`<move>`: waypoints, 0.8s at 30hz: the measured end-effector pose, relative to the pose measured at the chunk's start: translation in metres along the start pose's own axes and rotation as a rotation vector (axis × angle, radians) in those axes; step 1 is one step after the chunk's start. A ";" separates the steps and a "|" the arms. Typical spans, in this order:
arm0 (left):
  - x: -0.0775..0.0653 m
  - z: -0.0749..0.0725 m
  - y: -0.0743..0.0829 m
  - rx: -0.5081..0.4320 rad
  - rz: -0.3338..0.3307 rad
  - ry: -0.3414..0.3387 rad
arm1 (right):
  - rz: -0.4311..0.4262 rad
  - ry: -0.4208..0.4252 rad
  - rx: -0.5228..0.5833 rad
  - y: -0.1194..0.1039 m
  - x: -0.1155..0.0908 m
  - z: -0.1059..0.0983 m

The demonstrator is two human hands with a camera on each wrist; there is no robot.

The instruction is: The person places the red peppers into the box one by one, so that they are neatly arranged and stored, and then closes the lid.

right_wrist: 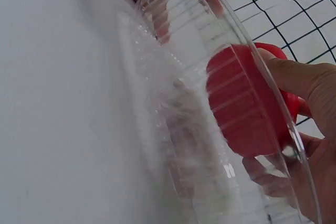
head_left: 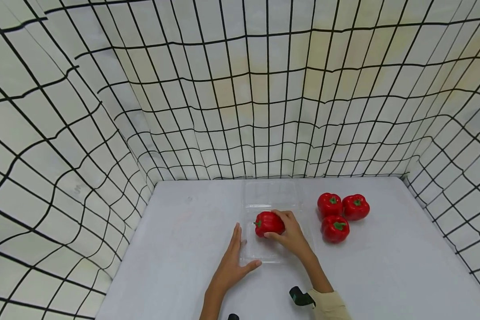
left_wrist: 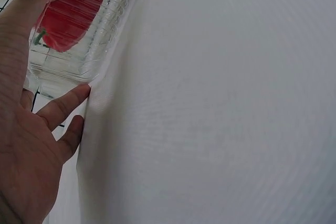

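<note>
My right hand [head_left: 291, 235] grips a red bell pepper [head_left: 269, 223] lying on its side, green stem to the left, within a clear plastic clamshell box [head_left: 264, 257]. In the right wrist view the pepper [right_wrist: 247, 103] shows through the box's ribbed wall, thumb and fingers around it. My left hand [head_left: 231, 266] is spread at the box's left front corner, fingers straight along the side and thumb by the front rim. The left wrist view has those fingertips right at the box's lower edge [left_wrist: 79, 74]. The box's lid [head_left: 271, 193] lies folded back behind it.
Three more red bell peppers [head_left: 334, 229] stand grouped on the white table [head_left: 176, 249], right of the box. Black netting [head_left: 268, 102] over pale walls closes off the back and both sides. A small black device [head_left: 300, 297] sits by the right sleeve.
</note>
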State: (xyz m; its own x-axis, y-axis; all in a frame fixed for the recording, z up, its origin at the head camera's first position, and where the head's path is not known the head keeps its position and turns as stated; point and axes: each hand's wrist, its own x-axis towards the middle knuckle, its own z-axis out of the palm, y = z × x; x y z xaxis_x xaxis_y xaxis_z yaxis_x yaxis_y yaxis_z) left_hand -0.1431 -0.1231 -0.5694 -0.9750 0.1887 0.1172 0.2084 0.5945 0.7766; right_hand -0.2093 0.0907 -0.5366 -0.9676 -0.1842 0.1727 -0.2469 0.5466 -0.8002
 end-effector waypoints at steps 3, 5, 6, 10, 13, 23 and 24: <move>0.000 0.000 0.001 -0.001 -0.006 0.003 | -0.024 -0.003 -0.004 -0.003 0.002 0.006; 0.001 0.000 0.001 -0.005 -0.017 0.002 | -0.046 0.005 0.004 -0.005 0.004 0.010; 0.001 0.000 0.001 -0.008 -0.023 0.001 | -0.056 0.009 0.005 -0.006 0.005 0.012; 0.000 0.000 0.002 -0.020 -0.032 -0.005 | -0.058 0.033 0.005 -0.007 0.006 0.021; 0.000 0.001 0.002 -0.027 -0.035 -0.009 | -0.014 0.039 0.012 -0.006 0.007 0.026; 0.000 0.002 0.001 -0.007 -0.029 -0.001 | 0.045 0.028 0.002 -0.010 0.006 0.031; 0.001 0.002 0.001 -0.007 -0.031 0.000 | 0.044 0.027 0.001 -0.011 0.007 0.031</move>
State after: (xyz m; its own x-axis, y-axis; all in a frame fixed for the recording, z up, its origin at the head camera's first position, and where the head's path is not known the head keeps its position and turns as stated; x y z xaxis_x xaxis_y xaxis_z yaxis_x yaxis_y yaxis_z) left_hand -0.1433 -0.1209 -0.5694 -0.9810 0.1704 0.0927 0.1774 0.5947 0.7841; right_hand -0.2116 0.0584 -0.5443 -0.9785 -0.1382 0.1529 -0.2043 0.5529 -0.8078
